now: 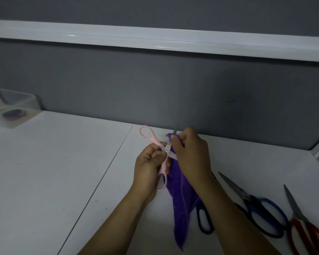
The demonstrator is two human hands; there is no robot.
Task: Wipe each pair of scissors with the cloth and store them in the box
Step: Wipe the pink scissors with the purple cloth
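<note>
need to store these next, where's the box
In the head view the box sits at the far left of the table, against the wall, well left of the pink scissors.

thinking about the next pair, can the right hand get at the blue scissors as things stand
Probably yes: the right hand pinches the purple cloth, but the blue scissors lie uncovered on the table to its right, nothing between.

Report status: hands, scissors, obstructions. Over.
Left hand grips pink scissors, blades open. Right hand pinches purple cloth round one blade. Blue scissors, red scissors, black scissors wait on table, right. Box far left, path unobstructed.
</note>
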